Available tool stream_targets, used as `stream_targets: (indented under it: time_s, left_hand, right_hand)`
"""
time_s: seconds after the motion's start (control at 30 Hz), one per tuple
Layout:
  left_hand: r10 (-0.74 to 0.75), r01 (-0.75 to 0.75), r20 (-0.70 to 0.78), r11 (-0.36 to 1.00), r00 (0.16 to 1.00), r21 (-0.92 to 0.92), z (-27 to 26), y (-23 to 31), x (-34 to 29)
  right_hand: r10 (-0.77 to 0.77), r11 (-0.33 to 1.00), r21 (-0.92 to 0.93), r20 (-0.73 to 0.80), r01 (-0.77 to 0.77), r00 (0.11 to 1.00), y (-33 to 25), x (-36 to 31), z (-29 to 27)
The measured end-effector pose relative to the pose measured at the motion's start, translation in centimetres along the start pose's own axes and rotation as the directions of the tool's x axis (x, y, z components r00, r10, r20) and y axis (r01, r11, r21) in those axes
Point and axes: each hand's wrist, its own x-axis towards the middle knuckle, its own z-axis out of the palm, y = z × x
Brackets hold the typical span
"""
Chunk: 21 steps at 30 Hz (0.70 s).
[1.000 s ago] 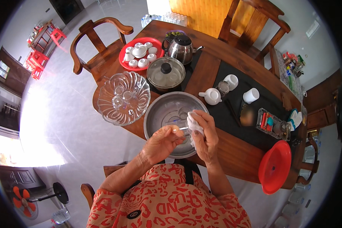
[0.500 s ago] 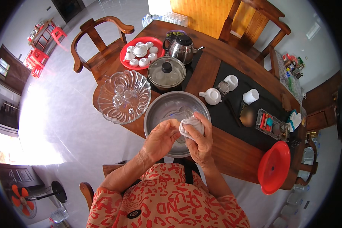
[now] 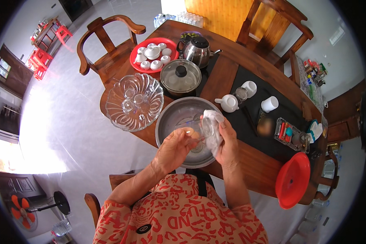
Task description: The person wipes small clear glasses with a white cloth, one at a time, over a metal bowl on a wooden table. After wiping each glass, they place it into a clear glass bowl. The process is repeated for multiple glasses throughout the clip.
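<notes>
Over the grey metal basin (image 3: 166,116), my left hand (image 3: 171,151) grips a clear drinking glass (image 3: 206,127) with its fingers curled round one end. A crumpled white cloth (image 3: 214,136) is in my right hand (image 3: 228,147), pressed against the other end of the glass. The basin's floor is partly hidden by my hands, and something clear lies in it that I cannot make out. Left of the basin stands a fluted clear glass bowl (image 3: 114,106) with several small glasses (image 3: 128,105) in it.
Behind the basin are a lidded pot (image 3: 181,81), a steel kettle (image 3: 196,55) and a red tray (image 3: 135,61) of white teacups. To the right stand a white teapot (image 3: 229,103), a white cup (image 3: 269,104) and a tilted red basin (image 3: 293,183) at the table edge. A wooden chair (image 3: 103,38) is behind left.
My right hand and the cloth have shifted right and opened out, the cloth now spread along the glass. More of the glass shows between my hands. The view has shifted slightly.
</notes>
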Motion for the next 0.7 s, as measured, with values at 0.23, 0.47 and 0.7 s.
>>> stream_targets:
  time_s: [0.23, 0.47, 0.7]
  left_hand:
    - [-0.016, 0.004, -0.089, 0.991, 0.996, -0.133, 0.3, -0.3, 1.0]
    - [-0.068, 0.037, -0.13, 0.973, 0.989, -0.227, 0.6, -0.8, 1.7]
    - [-0.126, 0.11, -0.149, 0.987, 0.981, -0.113, 0.2, -1.6, 1.2]
  right_hand:
    - [-0.137, 0.991, 0.017, 0.077, 0.136, 0.988, 2.8, -1.4, 2.3]
    - [-0.528, 0.197, -0.854, 0.321, 0.481, 0.787, 5.5, -1.6, 2.9]
    - [-0.392, 0.731, -0.629, -0.073, 0.263, 0.917, 5.5, -0.3, 1.3]
